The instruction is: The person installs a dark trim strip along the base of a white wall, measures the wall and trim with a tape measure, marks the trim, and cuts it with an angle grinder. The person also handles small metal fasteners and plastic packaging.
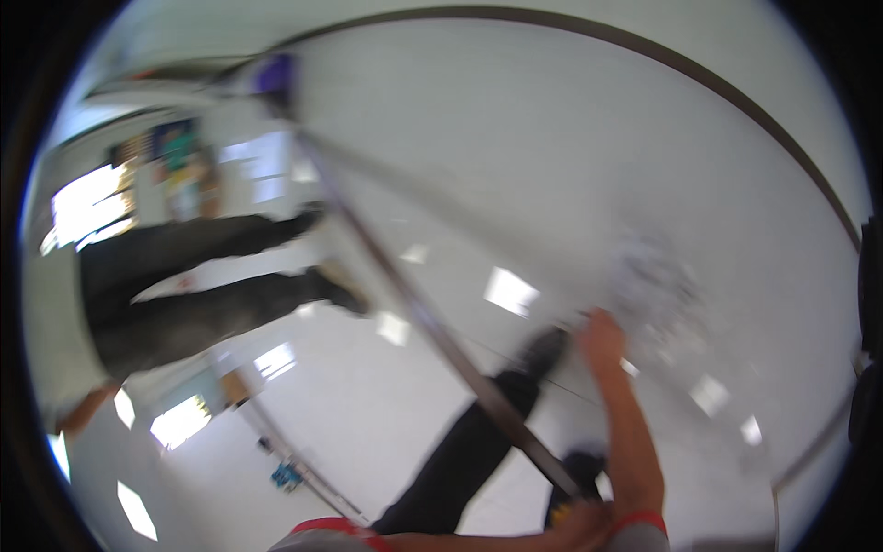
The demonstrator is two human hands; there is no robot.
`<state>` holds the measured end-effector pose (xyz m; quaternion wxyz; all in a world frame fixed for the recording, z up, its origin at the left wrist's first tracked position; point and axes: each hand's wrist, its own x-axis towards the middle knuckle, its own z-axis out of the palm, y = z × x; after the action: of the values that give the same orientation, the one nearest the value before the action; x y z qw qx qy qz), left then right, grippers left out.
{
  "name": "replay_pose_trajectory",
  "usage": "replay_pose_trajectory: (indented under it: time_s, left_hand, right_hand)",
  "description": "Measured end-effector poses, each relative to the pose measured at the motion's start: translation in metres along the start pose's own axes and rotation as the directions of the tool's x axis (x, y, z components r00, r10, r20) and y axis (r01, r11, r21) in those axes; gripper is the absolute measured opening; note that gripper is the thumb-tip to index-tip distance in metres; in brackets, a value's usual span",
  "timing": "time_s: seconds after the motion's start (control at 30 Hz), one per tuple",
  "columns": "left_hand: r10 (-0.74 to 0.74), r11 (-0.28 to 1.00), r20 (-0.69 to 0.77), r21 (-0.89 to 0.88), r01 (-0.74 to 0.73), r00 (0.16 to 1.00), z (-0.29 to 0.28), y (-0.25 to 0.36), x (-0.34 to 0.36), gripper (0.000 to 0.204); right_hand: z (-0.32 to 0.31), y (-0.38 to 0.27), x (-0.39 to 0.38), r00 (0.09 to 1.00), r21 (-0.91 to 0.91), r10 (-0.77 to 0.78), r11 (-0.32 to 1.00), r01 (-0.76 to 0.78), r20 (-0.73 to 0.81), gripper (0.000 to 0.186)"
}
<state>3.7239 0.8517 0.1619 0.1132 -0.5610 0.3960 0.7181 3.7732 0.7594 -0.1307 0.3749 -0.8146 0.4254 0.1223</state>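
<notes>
My left hand (581, 526), at the lower edge, is closed round the near end of a long pole (405, 290). The pole runs slantwise to the far left, where a blurred purple piece (276, 74) sits at its end; I cannot tell whether it is a broom or a mop. My right hand (602, 342) reaches forward over the floor, fingers drawn together and smeared by motion. A small dark bit shows at its fingertips, too blurred to name. Just beyond it lies a scattered patch of grey-white debris (655, 285).
Another person's dark-trousered legs (212, 313) stand at the left. My own shoe (541, 351) is beside my right hand. A dark skirting strip (644, 51) curves along the far wall. Behind the person are several blurred coloured items (179, 161), and a blue object (285, 476) lies lower left.
</notes>
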Motion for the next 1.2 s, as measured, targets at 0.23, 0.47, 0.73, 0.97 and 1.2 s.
replay_pose_trajectory:
  time_s: [0.23,0.47,0.73,0.97,1.2]
  left_hand:
    - [0.368,0.866,-0.191,0.427,-0.26,0.91,0.005,-0.013,-0.002,0.017]
    - [0.372,0.853,-0.12,0.436,-0.288,0.92,0.01,-0.009,0.004,0.019]
    - [0.386,0.853,-0.095,0.415,-0.316,0.917,-0.002,-0.013,0.007,0.019]
    - [0.374,0.855,-0.067,0.411,-0.316,0.925,-0.001,-0.019,0.01,0.02]
    - [0.382,0.831,-0.058,0.459,-0.315,0.922,-0.003,-0.016,0.01,0.023]
  right_hand:
    - [-0.123,0.057,-0.04,0.814,0.288,0.38,0.918,-0.273,-0.439,0.037]
    - [-0.121,0.073,-0.011,0.746,0.201,0.309,0.951,-0.235,-0.59,0.046]
    - [-0.046,0.175,-0.082,0.673,0.478,0.72,0.656,-0.584,-0.166,0.034]
    - [-0.016,0.122,-0.062,0.865,-0.088,0.439,0.878,-0.471,-0.243,0.04]
    - [-0.005,0.147,-0.1,0.927,-0.08,0.374,0.924,-0.375,-0.031,0.037]
